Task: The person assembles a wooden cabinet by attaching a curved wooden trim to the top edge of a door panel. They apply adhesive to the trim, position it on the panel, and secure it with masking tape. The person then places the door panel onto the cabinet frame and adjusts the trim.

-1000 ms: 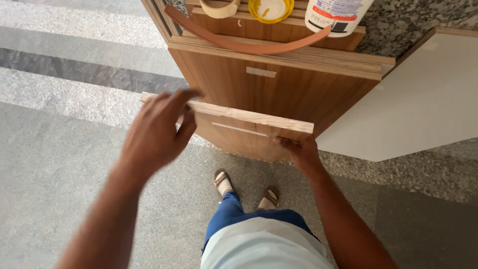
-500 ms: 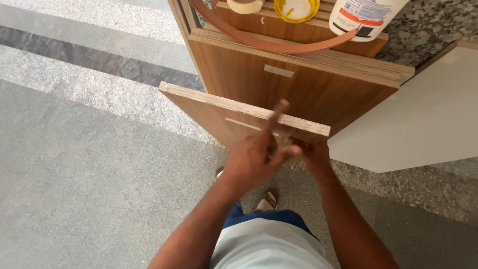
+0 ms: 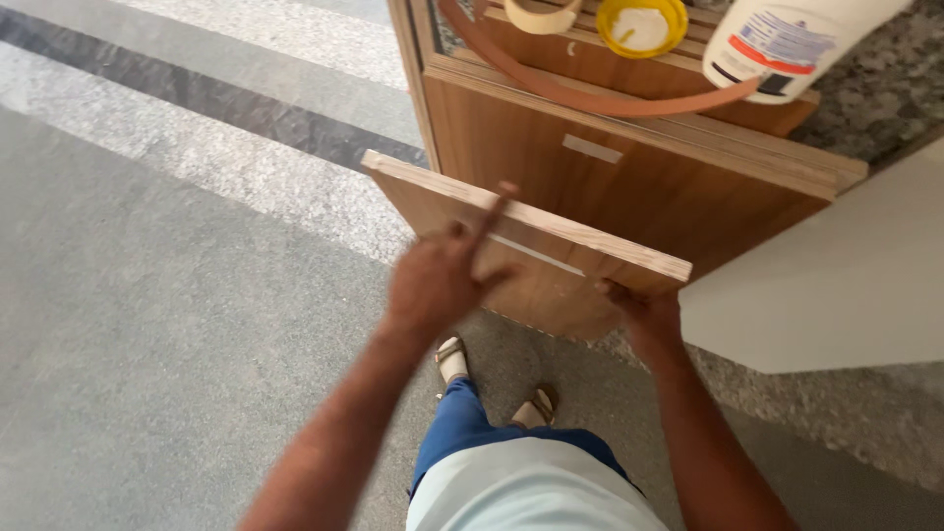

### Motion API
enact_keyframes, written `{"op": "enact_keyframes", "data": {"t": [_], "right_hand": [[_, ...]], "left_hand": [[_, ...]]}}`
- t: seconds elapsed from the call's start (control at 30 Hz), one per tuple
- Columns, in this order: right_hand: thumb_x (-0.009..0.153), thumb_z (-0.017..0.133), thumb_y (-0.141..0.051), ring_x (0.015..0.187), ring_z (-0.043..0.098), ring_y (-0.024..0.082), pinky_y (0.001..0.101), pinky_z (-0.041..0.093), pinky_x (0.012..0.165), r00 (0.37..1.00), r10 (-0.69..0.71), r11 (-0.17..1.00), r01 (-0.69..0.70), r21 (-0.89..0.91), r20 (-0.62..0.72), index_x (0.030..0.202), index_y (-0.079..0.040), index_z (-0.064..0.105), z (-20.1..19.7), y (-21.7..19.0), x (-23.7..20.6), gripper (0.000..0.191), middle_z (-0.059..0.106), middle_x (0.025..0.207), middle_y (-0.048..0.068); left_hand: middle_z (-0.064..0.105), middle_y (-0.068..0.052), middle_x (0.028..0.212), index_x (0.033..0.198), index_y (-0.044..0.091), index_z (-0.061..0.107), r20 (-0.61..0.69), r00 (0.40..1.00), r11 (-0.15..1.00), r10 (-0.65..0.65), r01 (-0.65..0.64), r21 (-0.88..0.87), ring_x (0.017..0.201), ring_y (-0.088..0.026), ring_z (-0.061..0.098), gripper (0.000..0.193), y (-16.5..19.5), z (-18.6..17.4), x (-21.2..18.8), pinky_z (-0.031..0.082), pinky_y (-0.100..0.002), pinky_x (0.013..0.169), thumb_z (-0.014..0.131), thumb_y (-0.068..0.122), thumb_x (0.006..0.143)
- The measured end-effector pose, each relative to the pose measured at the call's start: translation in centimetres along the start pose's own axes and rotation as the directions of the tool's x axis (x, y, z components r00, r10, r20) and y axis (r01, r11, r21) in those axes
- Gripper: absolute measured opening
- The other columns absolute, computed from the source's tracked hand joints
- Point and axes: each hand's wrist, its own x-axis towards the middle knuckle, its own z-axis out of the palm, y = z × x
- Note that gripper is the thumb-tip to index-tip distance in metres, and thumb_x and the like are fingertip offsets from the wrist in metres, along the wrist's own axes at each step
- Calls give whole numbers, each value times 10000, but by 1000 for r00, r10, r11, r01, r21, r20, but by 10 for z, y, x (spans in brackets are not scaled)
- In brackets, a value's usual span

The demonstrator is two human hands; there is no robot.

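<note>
1. At the far left lies a speckled grey floor (image 3: 147, 324) crossed by a dark stripe (image 3: 226, 108) and paler bands; it runs out of view on every side.
2. The left hand (image 3: 438, 280) comes in from the bottom edge, forearm cut off below. It rests against the near face of a small wooden board (image 3: 531, 265), with one finger stretched up over the board's pale top edge. The other fingers are bent; whether they grip the board or only press on it cannot be told.
3. The small wooden board stands on edge, tilted, in front of the person, between the two hands and just before a larger wooden panel (image 3: 639, 187). Its lower part is hidden by the hands and its bottom edge is hard to make out.
4. Below, two sandalled feet (image 3: 497, 383) and blue trousers show, partly covered by a light shirt.
5. The right hand (image 3: 639, 310) grasps the board's lower right corner from beneath; its fingertips are hidden behind the wood.
6. On the stacked panels at the top sit a tape roll (image 3: 546, 15), a yellow lid (image 3: 641, 25), a curved brown strip (image 3: 590, 96) and a white bottle (image 3: 787, 39), all cut off by the upper edge.
7. At the right, a white sheet (image 3: 836, 285) leans out of frame, with mottled stone (image 3: 885, 88) behind it.
</note>
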Motion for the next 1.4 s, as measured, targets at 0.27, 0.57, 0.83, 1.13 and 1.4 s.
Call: {"op": "enact_keyframes", "data": {"t": [0.27, 0.57, 0.83, 1.13, 1.4], "right_hand": [[883, 818, -256, 1081, 689, 214, 367, 570, 932, 1000, 8, 1000, -8, 17, -3, 1247, 24, 632, 2, -6, -1, 495, 721, 1170, 131], [856, 810, -330, 1093, 703, 265, 410, 580, 927, 987, 156, 985, -159, -70, -43, 1288, 7, 600, -1, 6, 0, 586, 719, 1170, 175], [850, 801, -369, 1068, 715, 265, 398, 564, 922, 988, 151, 983, -154, -97, -30, 1245, -5, 663, -5, 6, 3, 554, 746, 1157, 153], [889, 825, -328, 1064, 685, 210, 356, 563, 942, 1000, -12, 991, 9, 132, 20, 1222, 53, 661, -4, 9, 2, 532, 732, 1152, 153], [966, 723, -346, 1007, 680, 232, 382, 573, 871, 993, -30, 917, -17, 400, 113, 1159, 45, 692, -10, 5, -3, 437, 717, 1099, 180]], "left_hand": [[612, -49, 675, 1653, 380, -30, -2, 978, 861, -210, 186, 473, 472, -149, 541, 1019, -141, -34, 0, 499, -287, 405, 665, 609, 944], [775, -135, 959, 1590, 184, 167, 139, 868, 765, -477, 488, -421, 790, -341, 774, 705, -31, 54, 6, 628, -456, 681, 615, 347, 1070], [769, -172, 978, 1640, 256, 276, 292, 796, 788, -531, 590, -176, 848, -311, 770, 618, -17, 39, -13, 636, -443, 745, 511, 431, 1096], [734, -163, 908, 1639, 375, 78, 160, 910, 749, -382, 406, -524, 734, -345, 738, 903, 59, 26, -9, 593, -488, 623, 654, 274, 951], [687, -266, 953, 1623, 219, 284, 177, 945, 749, 275, -95, -655, 753, -454, 686, 797, 166, 38, -12, 553, -560, 676, 678, 280, 933]]}}
